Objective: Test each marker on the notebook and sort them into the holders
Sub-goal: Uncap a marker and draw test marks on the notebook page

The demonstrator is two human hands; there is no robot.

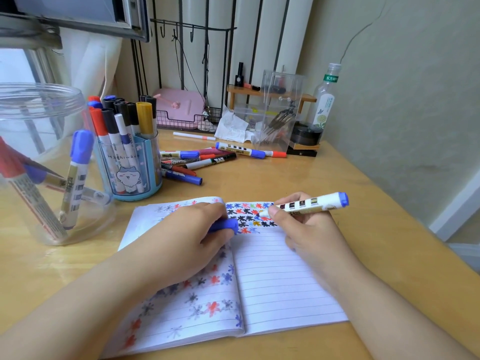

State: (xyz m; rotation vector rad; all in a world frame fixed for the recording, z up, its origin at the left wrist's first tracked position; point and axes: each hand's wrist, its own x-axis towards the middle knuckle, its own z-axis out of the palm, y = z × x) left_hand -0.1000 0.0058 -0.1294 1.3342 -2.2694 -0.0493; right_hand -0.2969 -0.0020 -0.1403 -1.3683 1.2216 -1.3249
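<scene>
Right hand (306, 224) pinching white blue-ended marker (311, 202) over open lined notebook (280, 281); left hand (192, 235) gripping blue cap (224, 225); bare wooden bench (324, 172) beyond.

Back of the wooden counter (298, 178): a pink plastic case (181, 105) sits in a black wire basket (181, 120), crumpled white tissue (232, 126) just beside it. A clear acrylic organiser (280, 105), a round black tin (306, 133), and a clear green-labelled bottle (326, 100) stand along the wall.
</scene>
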